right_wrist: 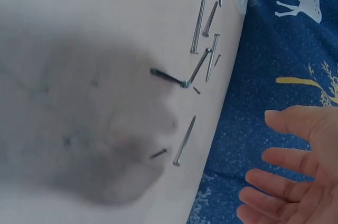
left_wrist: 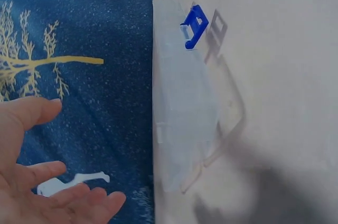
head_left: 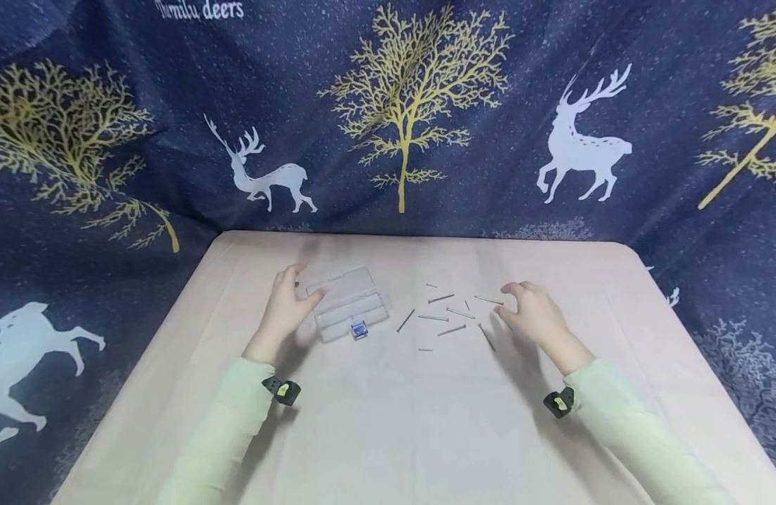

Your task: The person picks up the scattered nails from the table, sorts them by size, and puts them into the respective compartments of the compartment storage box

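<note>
A clear plastic box lies on the table with its lid folded back and a blue latch at its front. Beside its left edge hovers my left hand, fingers relaxed and spread, holding nothing; whether the thumb touches the lid, I cannot tell. To the right of the box several metal nails of different lengths lie scattered. My right hand is at their right side, loosely bent and holding nothing. In the right wrist view one long nail lies closest to that hand.
A pale cloth covers the table. Behind it hangs a dark blue curtain with white deer and yellow trees. Each wrist wears a black strap, the left strap and the right strap. Shadows of both arms fall on the cloth.
</note>
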`<move>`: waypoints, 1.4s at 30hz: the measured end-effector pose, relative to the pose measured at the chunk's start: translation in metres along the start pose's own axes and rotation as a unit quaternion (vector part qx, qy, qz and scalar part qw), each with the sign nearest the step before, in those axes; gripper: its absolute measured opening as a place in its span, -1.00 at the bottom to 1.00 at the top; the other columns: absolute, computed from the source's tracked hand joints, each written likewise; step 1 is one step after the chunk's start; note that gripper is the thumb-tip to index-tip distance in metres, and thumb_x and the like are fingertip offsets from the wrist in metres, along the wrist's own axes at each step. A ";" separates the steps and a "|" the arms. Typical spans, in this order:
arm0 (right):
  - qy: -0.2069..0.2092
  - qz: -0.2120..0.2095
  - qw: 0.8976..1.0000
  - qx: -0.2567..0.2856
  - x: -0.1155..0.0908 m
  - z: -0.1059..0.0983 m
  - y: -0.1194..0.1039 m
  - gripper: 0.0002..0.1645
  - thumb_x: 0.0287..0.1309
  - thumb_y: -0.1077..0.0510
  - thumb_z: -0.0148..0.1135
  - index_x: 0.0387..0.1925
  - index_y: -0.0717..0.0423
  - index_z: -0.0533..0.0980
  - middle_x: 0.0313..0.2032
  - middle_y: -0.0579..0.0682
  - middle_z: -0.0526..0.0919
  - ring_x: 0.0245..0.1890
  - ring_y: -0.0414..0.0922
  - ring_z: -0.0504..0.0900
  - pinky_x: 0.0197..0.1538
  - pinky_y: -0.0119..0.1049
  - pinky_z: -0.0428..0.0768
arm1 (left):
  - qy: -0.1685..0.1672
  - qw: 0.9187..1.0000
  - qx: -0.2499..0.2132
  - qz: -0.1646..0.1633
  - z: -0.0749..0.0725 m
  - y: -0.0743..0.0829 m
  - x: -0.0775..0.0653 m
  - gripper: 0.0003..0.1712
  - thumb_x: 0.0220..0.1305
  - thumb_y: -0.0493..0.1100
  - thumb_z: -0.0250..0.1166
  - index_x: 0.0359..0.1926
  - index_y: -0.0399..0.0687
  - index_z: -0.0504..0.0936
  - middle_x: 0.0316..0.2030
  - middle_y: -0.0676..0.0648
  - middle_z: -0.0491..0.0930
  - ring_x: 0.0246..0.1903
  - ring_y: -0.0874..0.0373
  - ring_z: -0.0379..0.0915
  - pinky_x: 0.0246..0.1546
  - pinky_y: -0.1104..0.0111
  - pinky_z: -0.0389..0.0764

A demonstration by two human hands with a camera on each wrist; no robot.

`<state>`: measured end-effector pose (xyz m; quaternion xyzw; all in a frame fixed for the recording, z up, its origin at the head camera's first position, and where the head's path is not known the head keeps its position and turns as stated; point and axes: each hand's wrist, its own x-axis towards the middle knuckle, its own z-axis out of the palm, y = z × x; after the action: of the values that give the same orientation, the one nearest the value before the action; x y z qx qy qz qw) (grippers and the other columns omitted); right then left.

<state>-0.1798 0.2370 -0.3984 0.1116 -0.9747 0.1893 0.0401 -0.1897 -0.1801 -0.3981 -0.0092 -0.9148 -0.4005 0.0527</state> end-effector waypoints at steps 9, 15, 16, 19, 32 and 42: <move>-0.044 0.009 0.998 0.048 -0.001 0.011 -0.003 -0.55 0.07 0.21 0.26 -0.04 0.43 0.47 -0.19 0.36 0.62 -0.17 0.25 0.59 -0.07 0.15 0.60 | -0.034 0.992 -0.069 -0.104 0.002 -0.016 -0.004 -0.33 0.27 -0.17 0.20 0.28 -0.41 0.19 0.21 -0.48 0.27 0.17 -0.34 0.30 0.20 -0.04 0.46; -0.058 0.010 0.997 0.059 -0.002 0.018 -0.005 -0.60 0.07 0.24 0.23 -0.08 0.44 0.48 -0.32 0.29 0.64 -0.30 0.18 0.62 -0.16 0.08 0.63 | -0.051 0.968 -0.181 -0.166 0.010 -0.023 -0.010 -0.40 0.27 -0.30 0.16 0.25 -0.48 0.20 0.16 -0.45 0.30 0.05 -0.24 0.41 0.04 0.10 0.63; -0.059 0.010 0.996 0.059 -0.001 0.020 -0.006 -0.61 0.08 0.23 0.23 -0.10 0.44 0.49 -0.33 0.29 0.65 -0.31 0.17 0.62 -0.16 0.08 0.63 | -0.053 0.963 -0.202 -0.172 0.011 -0.024 -0.011 -0.41 0.26 -0.32 0.16 0.24 -0.49 0.20 0.14 -0.44 0.30 0.02 -0.20 0.42 0.02 0.12 0.64; -0.067 0.017 0.996 0.060 0.000 0.026 -0.007 -0.63 0.10 0.22 0.22 -0.12 0.44 0.51 -0.36 0.26 0.65 -0.36 0.11 0.62 -0.22 0.02 0.64 | -0.056 0.956 -0.222 -0.181 0.015 -0.028 -0.014 -0.44 0.24 -0.36 0.16 0.22 -0.51 0.22 0.08 -0.41 0.32 -0.07 -0.07 0.44 -0.01 0.15 0.66; -0.121 0.048 0.990 0.057 0.004 0.047 -0.010 -0.73 0.05 0.22 0.28 -0.24 0.36 0.54 -0.30 0.20 0.66 -0.25 0.09 0.61 -0.08 0.01 0.63 | -0.077 0.939 -0.259 -0.211 0.027 -0.035 -0.025 -0.42 0.18 -0.47 0.11 0.21 -0.57 0.17 0.01 -0.40 0.37 -0.34 0.17 0.53 -0.22 0.43 0.71; -0.133 0.052 0.989 0.032 0.012 0.053 -0.011 -0.87 0.05 0.28 0.25 -0.33 0.29 0.56 -0.37 0.12 0.67 -0.37 -0.04 0.61 -0.18 -0.10 0.67 | -0.075 0.941 -0.245 -0.220 0.034 -0.039 -0.026 -0.44 0.21 -0.42 0.12 0.22 -0.54 0.22 -0.01 -0.41 0.44 -0.35 0.20 0.55 -0.25 0.50 0.70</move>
<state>-0.1910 0.2048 -0.4425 0.0862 -0.9692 0.2060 -0.1037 -0.1691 -0.1807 -0.4523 0.1495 -0.7690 -0.6119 -0.1091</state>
